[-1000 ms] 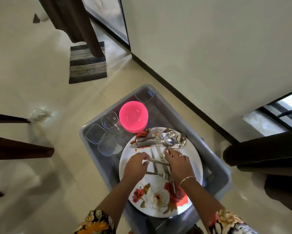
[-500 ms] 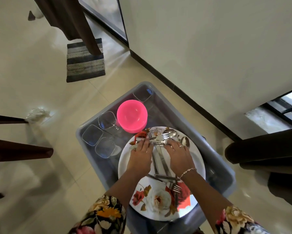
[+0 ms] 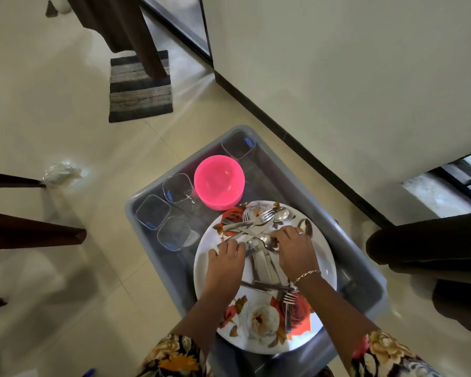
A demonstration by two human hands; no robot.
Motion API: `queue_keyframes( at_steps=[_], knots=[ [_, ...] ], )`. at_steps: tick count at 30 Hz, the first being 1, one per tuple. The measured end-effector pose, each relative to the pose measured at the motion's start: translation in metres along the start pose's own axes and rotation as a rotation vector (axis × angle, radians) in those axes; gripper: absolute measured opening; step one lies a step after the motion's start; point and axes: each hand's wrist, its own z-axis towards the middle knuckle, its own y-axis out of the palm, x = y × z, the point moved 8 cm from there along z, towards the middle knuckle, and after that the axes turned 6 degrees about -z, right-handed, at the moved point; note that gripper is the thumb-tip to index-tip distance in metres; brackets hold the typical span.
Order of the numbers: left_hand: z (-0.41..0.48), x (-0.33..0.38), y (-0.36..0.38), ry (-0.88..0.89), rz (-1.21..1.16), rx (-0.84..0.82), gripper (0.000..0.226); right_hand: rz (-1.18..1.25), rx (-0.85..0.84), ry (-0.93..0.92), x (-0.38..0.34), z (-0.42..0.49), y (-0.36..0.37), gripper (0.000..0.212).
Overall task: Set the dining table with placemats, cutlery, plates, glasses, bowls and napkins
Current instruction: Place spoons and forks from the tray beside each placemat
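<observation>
A grey plastic tub (image 3: 364,270) on the floor holds the tableware. A white plate with a rose print (image 3: 321,257) lies in it, and a heap of steel cutlery (image 3: 256,224) of forks, spoons and knives lies on the plate. My left hand (image 3: 224,261) and my right hand (image 3: 294,248) are both down on the heap, fingers curled round pieces of it. A pink bowl (image 3: 219,182) stands behind the plate. Square clear glasses (image 3: 174,232) stand to its left, one more glass (image 3: 238,144) at the far corner.
A striped mat (image 3: 140,88) lies on the tiled floor near a doorway. Dark chair legs (image 3: 33,232) jut in from the left, with a crumpled plastic bag (image 3: 61,171) beside them. A white wall with a dark skirting runs along the right; a dark shape (image 3: 430,240) stands at right.
Both hands have shifted from the middle of the plate toward the far end of the cutlery heap, and the pieces between them have been drawn together.
</observation>
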Motion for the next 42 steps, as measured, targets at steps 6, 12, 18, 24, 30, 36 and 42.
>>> queue_keyframes(
  at_steps=[6, 12, 18, 24, 30, 36, 42],
  knots=[
    [0.016, 0.001, -0.009, -0.141, -0.084, -0.064, 0.043, 0.018, -0.002, 0.134, 0.018, -0.001, 0.0, 0.038],
    [0.007, 0.002, 0.01, -0.175, -0.214, -0.164, 0.028, 0.133, -0.081, 0.268, 0.031, -0.014, 0.003, 0.028],
    [-0.013, -0.002, 0.022, -0.185, -0.373, -0.286, 0.02, 0.23, -0.075, 0.317, 0.032, -0.025, 0.004, 0.026],
    [-0.034, -0.011, 0.02, -0.291, -0.831, -0.422, 0.02, 0.199, -0.104, 0.225, 0.02, -0.016, 0.004, 0.024],
    [-0.064, -0.021, 0.02, -0.521, -1.207, -0.579, 0.016, -0.073, -0.165, -0.016, -0.006, 0.01, 0.012, 0.049],
    [-0.077, -0.032, 0.019, -0.483, -1.155, -0.572, 0.035, -0.189, -0.325, 0.05, -0.001, 0.011, 0.028, 0.033],
    [-0.075, -0.043, 0.01, -0.435, -1.067, -0.328, 0.041, -0.237, -0.438, 0.164, 0.01, 0.006, 0.03, 0.031]
  ],
)
